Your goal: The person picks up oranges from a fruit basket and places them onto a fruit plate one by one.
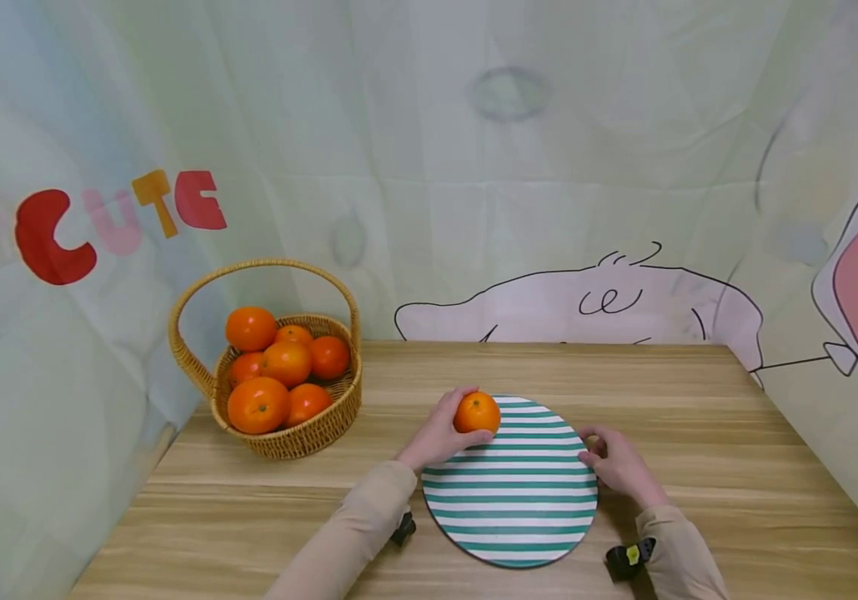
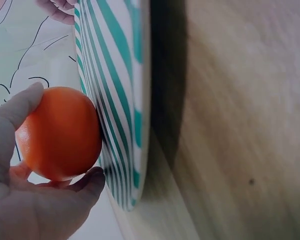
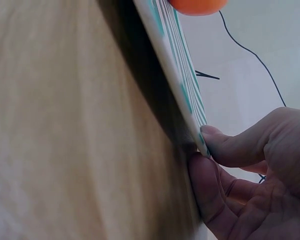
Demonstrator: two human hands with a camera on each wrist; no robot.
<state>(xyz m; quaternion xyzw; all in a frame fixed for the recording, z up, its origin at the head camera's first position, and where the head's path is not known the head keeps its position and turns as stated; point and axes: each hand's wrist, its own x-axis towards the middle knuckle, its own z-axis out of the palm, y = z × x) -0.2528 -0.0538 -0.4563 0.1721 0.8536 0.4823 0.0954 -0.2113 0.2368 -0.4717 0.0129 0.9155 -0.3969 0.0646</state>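
My left hand point(image 1: 439, 433) curls its thumb and fingers round an orange point(image 1: 478, 413), as the left wrist view shows close up. The orange is at the far left part of a round board point(image 1: 511, 500) with green and white stripes, right against its top. At the board's right edge, my right hand point(image 1: 619, 462) pinches the rim between thumb and fingers. In the right wrist view the thumb point(image 3: 230, 147) lies on the striped face and a fingertip is under the edge. A dark shadow runs below the board's rim.
A wicker basket point(image 1: 301, 437) with a tall handle stands at the back left, holding several oranges point(image 1: 286, 362). The wooden table point(image 1: 669, 375) meets a printed cloth backdrop point(image 1: 413, 125) at the back and sides. A dark strap device point(image 1: 627, 560) sits at the right wrist.
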